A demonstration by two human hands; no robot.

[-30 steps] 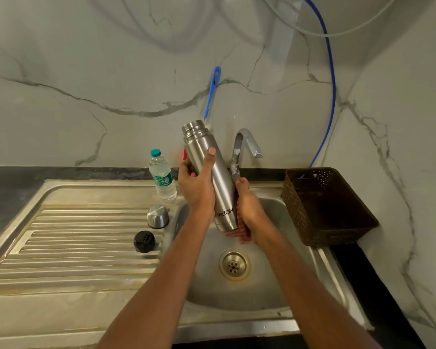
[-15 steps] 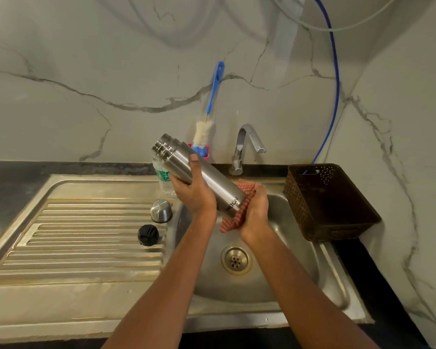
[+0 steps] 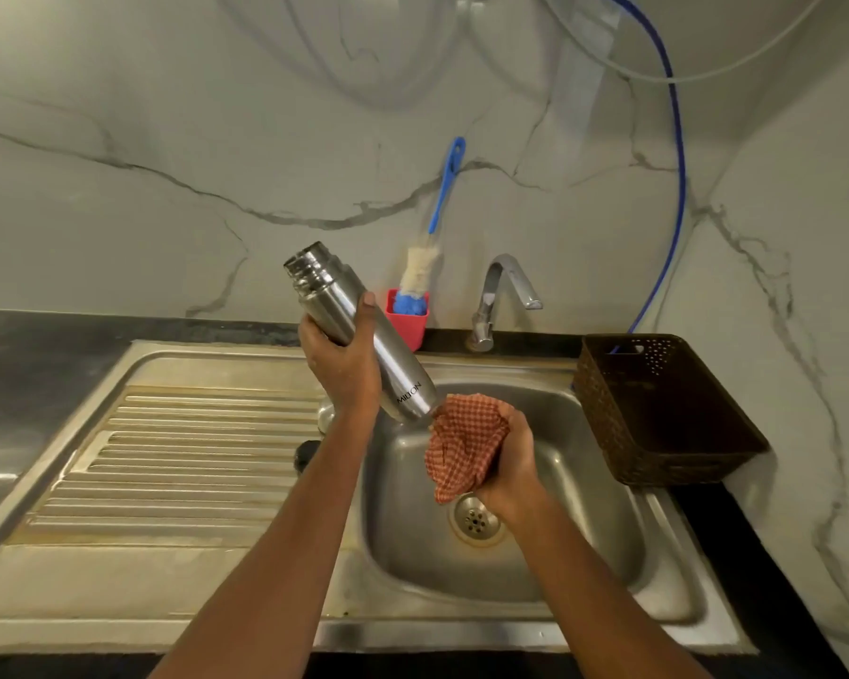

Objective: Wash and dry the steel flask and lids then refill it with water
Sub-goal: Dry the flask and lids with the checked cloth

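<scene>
My left hand (image 3: 345, 367) is curled round the middle of the steel flask (image 3: 397, 372), thumb lying up along its side, and I hold it tilted above the sink (image 3: 589, 561): open threaded mouth up and to the left, base down and to the right over the basin. My right hand (image 3: 510, 465) is clenched on a bunched red-and-white checked cloth (image 3: 461, 445), which sits right at the flask's base; whether it actually touches the steel I cannot tell. The cloth's loose end hangs just above the drain. Near the base of the flask I read MILTON in dark letters running along the body. On the drainboard (image 3: 192, 458), mostly hidden behind my left forearm, a sliver of the steel lid (image 3: 324, 415) and the edge of the black lid (image 3: 305, 455) show. At the wall a blue-handled bottle brush (image 3: 438, 223) stands in a red holder (image 3: 410, 330) beside the tap (image 3: 506, 286), and a dark brown basket (image 3: 658, 423) sits right of the basin.
</scene>
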